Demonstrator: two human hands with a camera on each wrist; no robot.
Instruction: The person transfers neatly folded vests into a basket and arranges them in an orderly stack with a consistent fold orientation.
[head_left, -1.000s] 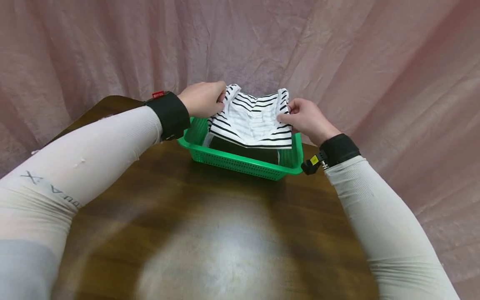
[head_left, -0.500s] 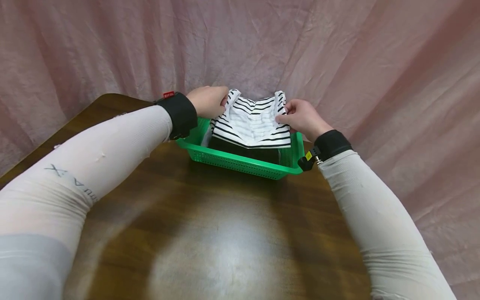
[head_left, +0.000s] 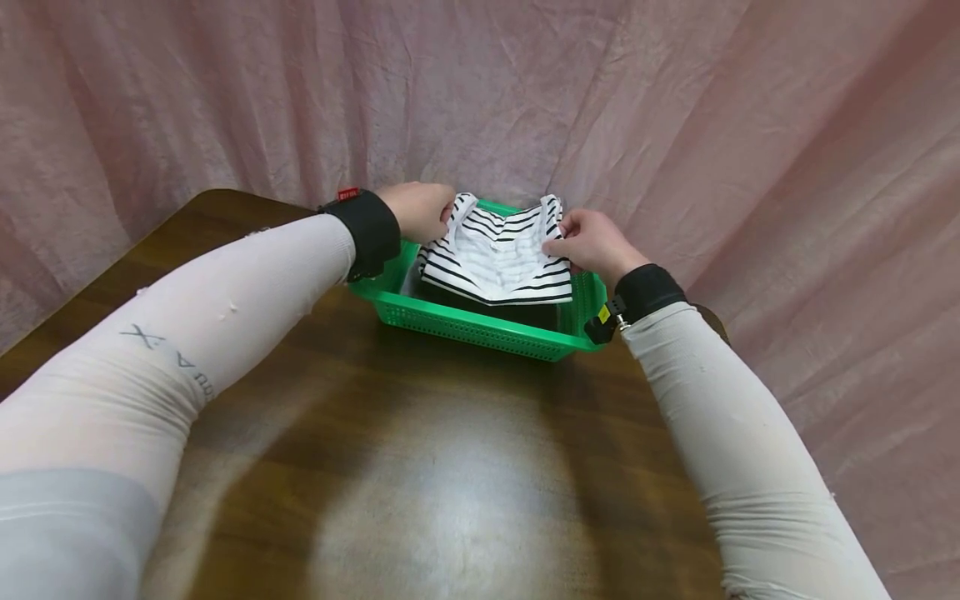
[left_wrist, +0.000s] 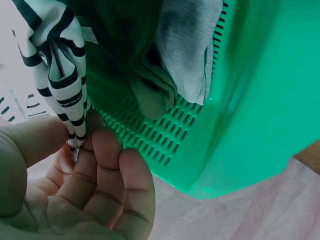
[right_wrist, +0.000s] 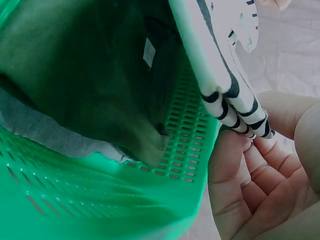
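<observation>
A folded white shirt with black stripes hangs between my hands over a green plastic basket. My left hand pinches its left edge between thumb and fingers, as the left wrist view also shows. On the other side my right hand pinches the right edge. Beneath the shirt, inside the basket, lie a dark green folded garment and a light grey one. The dark garment is mostly hidden by the shirt in the head view.
The basket stands near the far edge of a brown wooden table. Behind it hangs a pink curtain, close to the basket's back rim.
Both hands have moved down with the striped shirt, and the right hand has come slightly left. The basket's back rim now shows behind the shirt.
</observation>
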